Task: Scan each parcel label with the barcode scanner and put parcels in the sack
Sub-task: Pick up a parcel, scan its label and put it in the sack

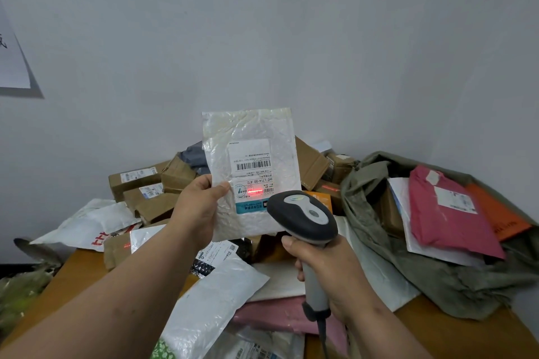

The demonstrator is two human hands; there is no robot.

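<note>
Right now the scanning step is in hand. Nearest, the right hand [329, 268] is wrapped around the grey handle of the barcode scanner [303, 217], its cord dropping off the near edge of view. Just left of it, the left hand [198, 207] pinches a crinkled white envelope [250, 172] by its left edge, thumb on the front, and holds it upright in the air above the pile. The scanner's head points at the label [252, 175]; a red beam [254, 191] falls on the small lower code, below the long barcode, so I judge the read may need a slight upward tilt.

Under the hands lie loose plastic mailers, white [210, 303] and pink [280, 315], spread over the wooden table [73, 274]. Farther back, brown cardboard boxes [151, 186] are heaped against the wall.

To the right sits the olive sack [455, 285], its mouth slumped open towards us with a red parcel [449, 213] and others already inside. The next move, as I see it, is to carry the envelope right and drop it in. The air between looks open; the scanner hand stands in the path, and the sack's floppy near rim could catch a corner.
</note>
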